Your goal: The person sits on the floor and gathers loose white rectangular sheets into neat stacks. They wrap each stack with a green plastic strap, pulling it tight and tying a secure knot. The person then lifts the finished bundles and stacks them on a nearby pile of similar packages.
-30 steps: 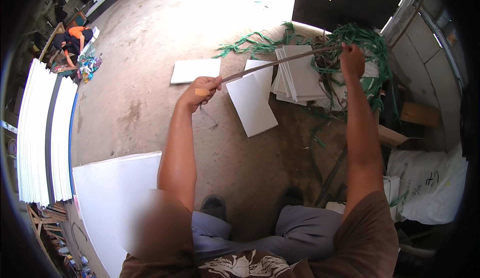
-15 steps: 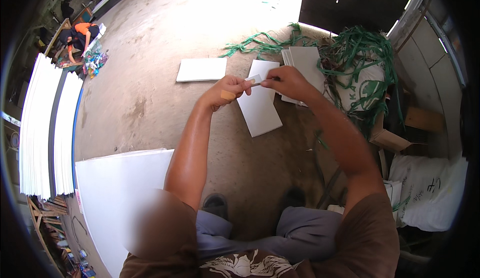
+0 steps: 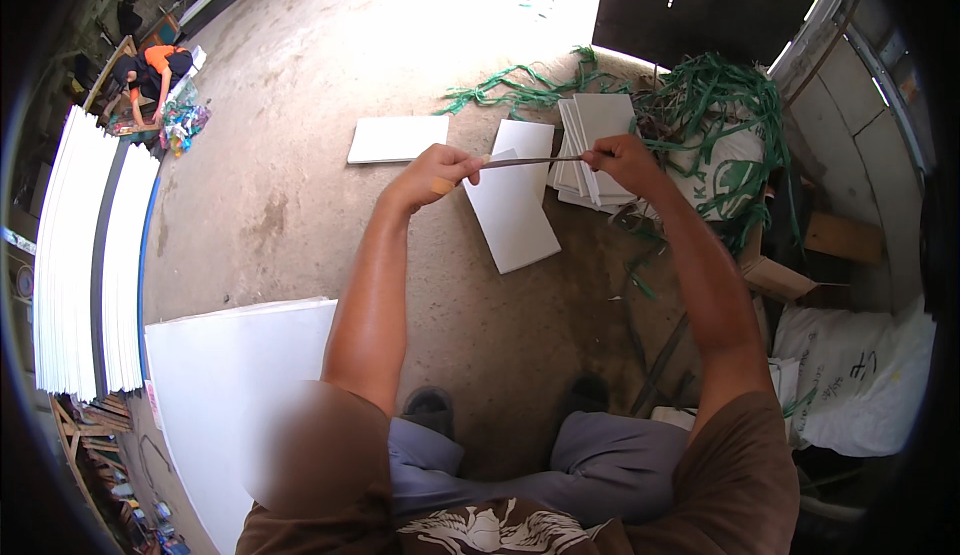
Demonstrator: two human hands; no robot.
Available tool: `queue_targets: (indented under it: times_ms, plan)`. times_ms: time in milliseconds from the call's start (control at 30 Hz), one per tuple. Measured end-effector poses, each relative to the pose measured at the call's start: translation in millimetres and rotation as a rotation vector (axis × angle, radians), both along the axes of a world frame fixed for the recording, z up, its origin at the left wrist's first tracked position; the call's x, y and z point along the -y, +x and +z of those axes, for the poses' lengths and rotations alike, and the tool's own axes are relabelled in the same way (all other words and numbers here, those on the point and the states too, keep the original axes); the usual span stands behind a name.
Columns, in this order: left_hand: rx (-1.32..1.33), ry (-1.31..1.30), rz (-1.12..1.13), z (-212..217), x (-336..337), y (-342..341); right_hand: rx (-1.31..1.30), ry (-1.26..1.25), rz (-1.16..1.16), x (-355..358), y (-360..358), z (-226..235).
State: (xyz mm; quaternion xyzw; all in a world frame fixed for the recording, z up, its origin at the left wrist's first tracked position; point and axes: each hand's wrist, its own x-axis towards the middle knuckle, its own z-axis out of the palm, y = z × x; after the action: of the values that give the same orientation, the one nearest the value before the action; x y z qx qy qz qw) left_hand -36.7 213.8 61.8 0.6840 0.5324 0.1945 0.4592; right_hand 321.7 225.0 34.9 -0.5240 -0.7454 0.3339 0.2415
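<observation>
Thin rod [image 3: 533, 161], too slender to identify, pinched between left hand [image 3: 432, 177] and right hand [image 3: 622, 160].

A white woven sack [image 3: 860, 375] with dark printed markings lies on the floor at the lower right. A second white sack [image 3: 735, 150], bearing a green printed emblem, sits at the upper right under a tangle of green strapping [image 3: 720, 90]. Brown cardboard boxes [image 3: 835, 240] stand between the two sacks, against the wall.

A thin rod [image 3: 535, 161] spans between both hands, above panels [image 3: 512, 205] lying on the floor [image 3: 300, 105].
</observation>
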Motion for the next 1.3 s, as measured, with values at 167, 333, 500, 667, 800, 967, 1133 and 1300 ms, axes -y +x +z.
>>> queue_targets:
  times_ms: [167, 333, 500, 667, 800, 967, 1133, 1300]
  plan:
    - [0.016, 0.403, 0.443, -40.8, -19.6, -61.0, -0.045, -0.026, 0.056, -6.2, 5.5, -13.4]
    - [-0.837, 0.280, 1.174, -65.0, 3.8, -129.6, -0.155, -0.304, -0.124, -2.0, 61.3, -20.7]
    - [-0.146, 0.907, 0.709, -102.1, 20.5, -24.4, -1.145, -0.675, -0.455, -4.0, 15.1, -29.1]
    - [0.396, 0.610, 0.289, -88.5, 65.9, 144.1, -1.504, -0.580, -0.560, -14.6, -89.9, 20.7]
    - [0.607, -0.180, 0.129, -90.8, 58.5, 141.8, -1.076, -0.255, -0.579, -23.5, -85.6, 38.1]
    - [1.511, -0.243, 0.791, -51.6, 28.5, 91.9, -0.426, -0.379, -0.143, 12.8, -94.0, -9.5]
    - [1.581, -0.127, 1.227, -47.3, -3.5, 52.9, -0.583, -0.599, -0.002, 77.9, -144.5, -30.7]
    - [1.577, -0.092, 1.364, -55.4, -14.8, 15.4, -0.630, -0.664, 0.024, 78.8, -139.5, -24.6]
